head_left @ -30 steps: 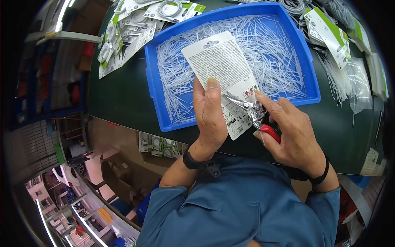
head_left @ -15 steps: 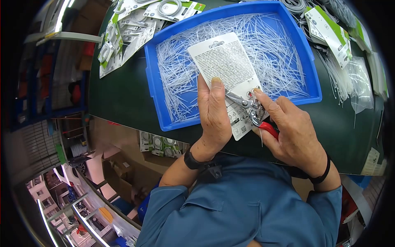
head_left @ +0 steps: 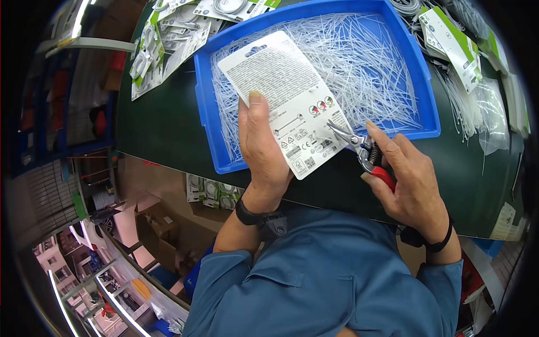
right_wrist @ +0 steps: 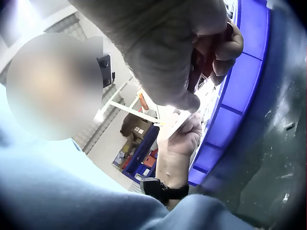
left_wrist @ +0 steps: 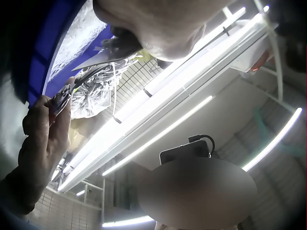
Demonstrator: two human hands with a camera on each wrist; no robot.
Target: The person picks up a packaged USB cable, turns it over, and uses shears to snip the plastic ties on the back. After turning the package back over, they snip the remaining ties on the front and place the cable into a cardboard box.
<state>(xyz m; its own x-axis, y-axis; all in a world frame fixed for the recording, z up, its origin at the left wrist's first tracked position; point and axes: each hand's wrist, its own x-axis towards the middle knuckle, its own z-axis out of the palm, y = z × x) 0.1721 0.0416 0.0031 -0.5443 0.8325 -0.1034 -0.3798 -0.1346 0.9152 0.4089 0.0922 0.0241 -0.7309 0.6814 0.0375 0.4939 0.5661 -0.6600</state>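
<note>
The left hand [head_left: 263, 147] holds a white printed card [head_left: 286, 90] by its left edge, thumb on the printed face, the other fingers mostly behind it. Red-handled snips [head_left: 368, 154] are gripped in the right hand [head_left: 409, 182], with the slim metal blades parted over the card's lower right part. In the right wrist view the right hand [right_wrist: 158, 52] curls round the red handle [right_wrist: 206, 57]. The left wrist view shows the right hand [left_wrist: 45, 139] with the snips [left_wrist: 62, 96] beside the card's edge [left_wrist: 93, 60].
Behind the card lies a blue tray [head_left: 205, 121] of thin white plastic strips. Carded cables [head_left: 185, 33] are piled at the back left. More green and white cards [head_left: 449, 42], bundled ties [head_left: 460, 106] and a clear bag [head_left: 494, 112] lie on the right of the dark green table [head_left: 157, 123].
The left hand and card have moved left, uncovering more of the print. The snips and right hand have shifted slightly right, and the blades now lie over the card's right side, away from the left thumb.
</note>
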